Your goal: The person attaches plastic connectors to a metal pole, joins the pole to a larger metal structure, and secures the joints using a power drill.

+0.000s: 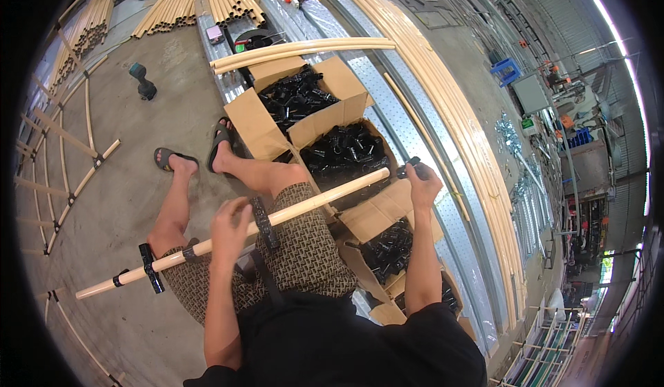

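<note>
A long cream-coloured pipe (315, 200) lies slantwise across my thighs. Black connectors are on it: a long one (265, 225) right of my left hand, another long one (151, 268) towards the left end, and small ring-like ones such as this black ring (189, 254). My left hand (229, 229) is closed over the pipe's middle, its fingers curled and partly hidden. Just beyond the pipe's right end, my right hand (423, 183) pinches a small black connector (411, 166), apart from the pipe.
Open cardboard boxes (356, 221) full of black connectors (344, 153) stand beside my right leg. Two cream pipes (304, 49) lie across the far box. Long pipes (443, 103) and metal sheets lie to the right. A cordless drill (142, 81) and a pipe frame (71, 197) are on the left floor.
</note>
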`<control>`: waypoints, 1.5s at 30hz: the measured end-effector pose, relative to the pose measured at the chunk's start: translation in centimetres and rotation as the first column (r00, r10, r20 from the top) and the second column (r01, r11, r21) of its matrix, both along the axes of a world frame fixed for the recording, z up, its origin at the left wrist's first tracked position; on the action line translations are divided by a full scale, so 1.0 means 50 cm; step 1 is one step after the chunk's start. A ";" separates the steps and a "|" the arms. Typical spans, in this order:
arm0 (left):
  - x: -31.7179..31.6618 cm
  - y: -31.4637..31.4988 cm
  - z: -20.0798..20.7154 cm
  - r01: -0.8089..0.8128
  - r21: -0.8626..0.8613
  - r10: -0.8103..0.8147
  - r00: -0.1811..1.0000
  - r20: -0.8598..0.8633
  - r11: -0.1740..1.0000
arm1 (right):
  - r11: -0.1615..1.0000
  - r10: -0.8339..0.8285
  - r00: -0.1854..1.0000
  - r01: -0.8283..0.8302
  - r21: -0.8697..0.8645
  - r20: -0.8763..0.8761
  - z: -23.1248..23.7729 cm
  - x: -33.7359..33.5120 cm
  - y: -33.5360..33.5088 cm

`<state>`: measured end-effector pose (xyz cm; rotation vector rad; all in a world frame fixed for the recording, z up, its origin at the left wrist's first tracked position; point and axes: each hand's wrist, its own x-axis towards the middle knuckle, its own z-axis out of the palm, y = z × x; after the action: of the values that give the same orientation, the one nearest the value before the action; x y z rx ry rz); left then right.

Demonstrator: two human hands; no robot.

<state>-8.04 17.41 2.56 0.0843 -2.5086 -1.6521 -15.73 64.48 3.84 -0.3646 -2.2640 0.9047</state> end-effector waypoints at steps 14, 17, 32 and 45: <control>0.033 -0.057 -0.041 0.285 -0.300 -0.158 0.910 0.384 0.910 | 0.968 0.094 0.971 -0.140 0.208 0.218 -0.023 -0.045 -0.041; 0.039 -0.058 -0.039 0.311 -0.291 -0.218 0.925 0.312 0.905 | 0.950 0.102 0.952 -0.179 0.256 0.289 -0.033 -0.049 -0.050; 0.061 -0.043 -0.042 0.241 -0.381 -0.184 0.966 0.180 0.893 | 0.941 0.086 0.842 -0.244 0.234 0.532 0.030 -0.046 -0.203; 0.099 -0.041 -0.067 0.036 -0.429 -0.100 0.987 -0.127 0.903 | 0.938 0.176 0.886 -0.283 0.199 0.429 0.046 -0.023 -0.245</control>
<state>-3.10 15.38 -0.80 -0.1663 -2.7135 -1.0450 -16.87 52.21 6.15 -0.1751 -2.8220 0.6794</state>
